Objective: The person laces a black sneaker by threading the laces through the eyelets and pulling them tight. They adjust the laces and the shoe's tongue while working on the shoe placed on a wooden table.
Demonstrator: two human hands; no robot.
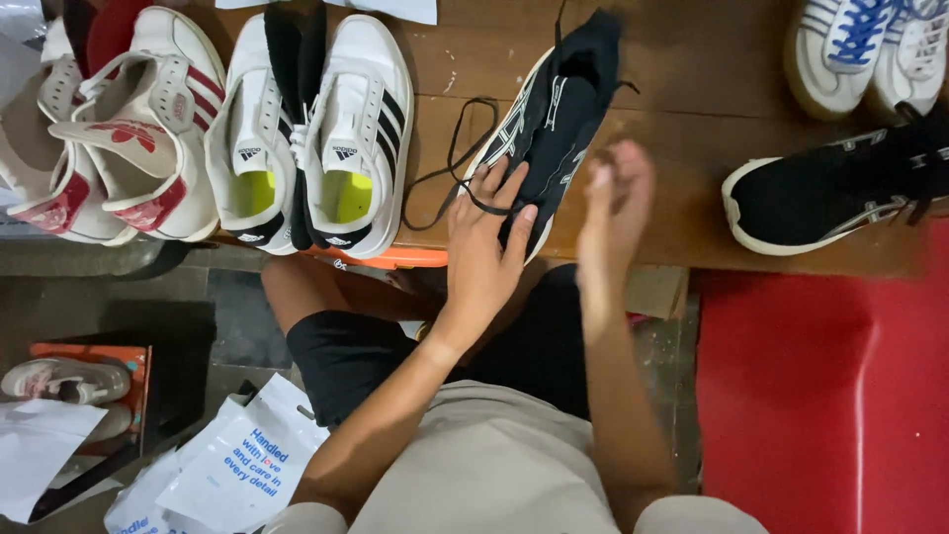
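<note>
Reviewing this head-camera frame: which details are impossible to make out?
- Right hand: motion-blurred; whether it grips anything is unclear.
- Black knit sneaker with white sole: the left hand covers its near end.
- Black shoelace: one end disappears beneath the left hand.
- White sneaker with blue laces: cropped by the top edge.

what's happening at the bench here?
A person seated at a wooden bench is handling a black knit sneaker with a white sole. The left hand rests on the shoe's side, its fingers on a loose black lace that trails across the wood. The right hand is blurred beside the shoe, and whether it holds anything is unclear. The matching black sneaker lies to the right. A white pair with black stripes sits to the left.
</note>
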